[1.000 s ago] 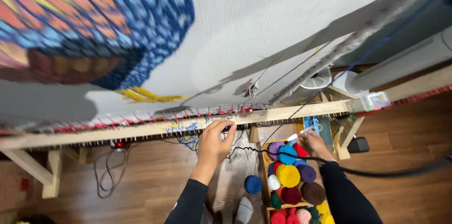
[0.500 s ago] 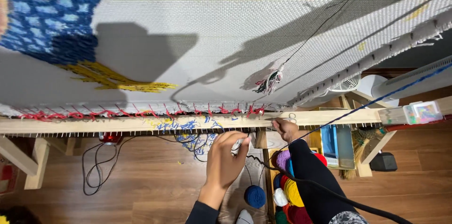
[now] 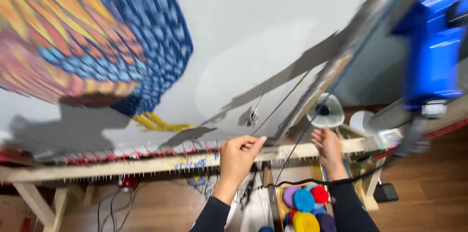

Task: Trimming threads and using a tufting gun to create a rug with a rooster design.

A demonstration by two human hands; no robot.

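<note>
Both hands rose to the wooden frame edge (image 3: 146,164): left hand (image 3: 239,156) fingers pinched, right hand (image 3: 327,146) open.

A stretched cloth (image 3: 253,32) fills the upper frame, with a tufted patch (image 3: 92,41) at its upper left. Below it a wooden rail (image 3: 146,163) crosses from lower left toward the right. The left hand (image 3: 239,156) sits at the rail's centre, the right hand (image 3: 327,146) just to its right. Yarn balls (image 3: 304,202) lie at bottom centre-right, below the hands. A fan (image 3: 326,111) stands behind the right hand. At upper right hangs what seems a tufting tool (image 3: 431,46), blurred.
</note>
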